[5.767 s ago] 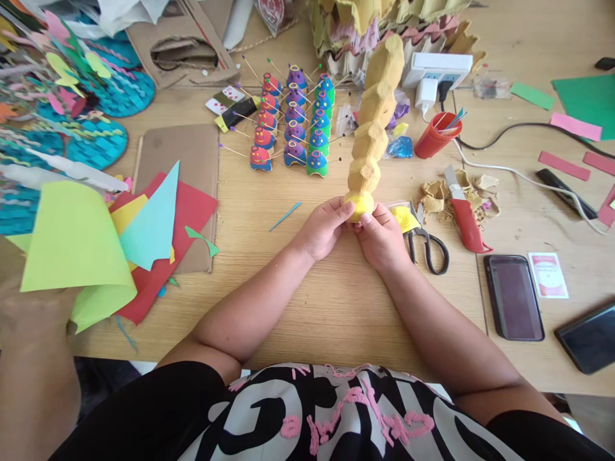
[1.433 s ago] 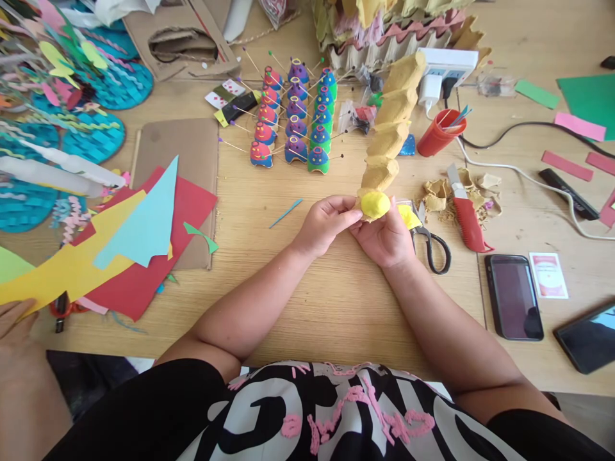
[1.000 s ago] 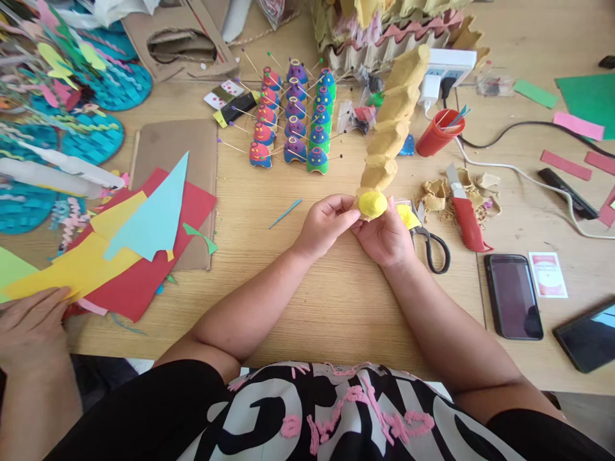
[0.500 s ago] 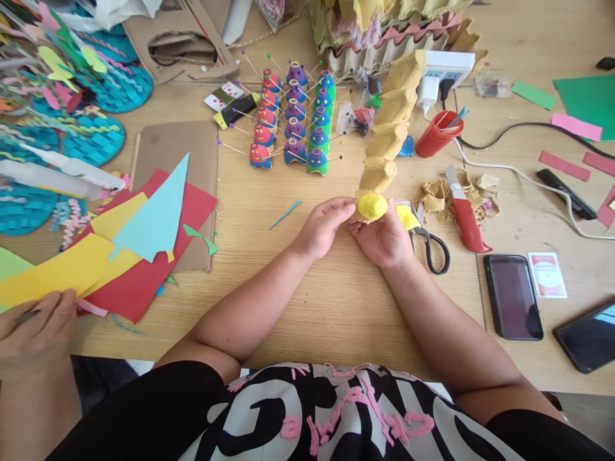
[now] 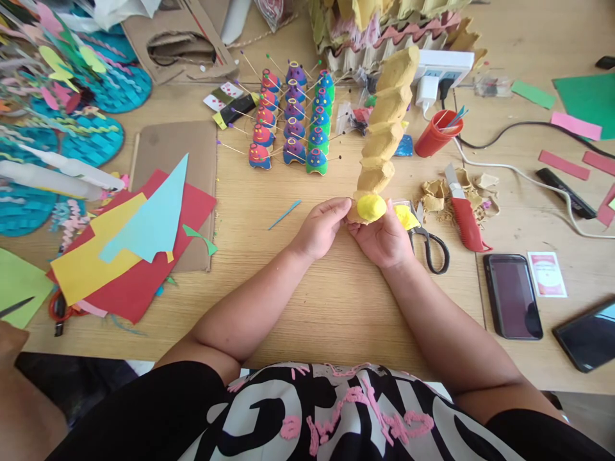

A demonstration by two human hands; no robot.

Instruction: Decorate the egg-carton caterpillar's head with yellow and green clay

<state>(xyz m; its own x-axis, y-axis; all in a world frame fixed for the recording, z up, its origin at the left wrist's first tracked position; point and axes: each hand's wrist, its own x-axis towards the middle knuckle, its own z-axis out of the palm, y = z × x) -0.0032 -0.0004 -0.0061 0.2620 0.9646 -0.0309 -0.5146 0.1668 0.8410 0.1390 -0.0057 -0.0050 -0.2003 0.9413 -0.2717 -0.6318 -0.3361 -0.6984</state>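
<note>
A long strip of egg carton [image 5: 382, 134] stretches away from me over the table, its near end between my two hands. A lump of bright yellow clay [image 5: 371, 208] covers the cup at that end. My left hand [image 5: 323, 225] pinches the carton's left edge with thumb and fingers. My right hand [image 5: 387, 238] is wrapped round the near end from below, its thumb against the clay. More yellow clay [image 5: 406, 218] lies just right of that hand, partly over black-handled scissors [image 5: 431, 248]. A thin blue stick [image 5: 284, 214] lies left of my left hand.
Three rows of painted caterpillars [image 5: 293, 118] with pins stand at the back. A red-handled knife [image 5: 466, 221] rests by carton scraps. A red cup [image 5: 438, 133], cables and phones [image 5: 513, 296] are at right. Coloured paper [image 5: 125, 237] and another person's hand [image 5: 9, 342] are at left.
The carton strip has tilted slightly leftward in my hands. The other person's hand has drawn back toward the left edge, and a yellow sheet there has gone from the pile, showing green paper.
</note>
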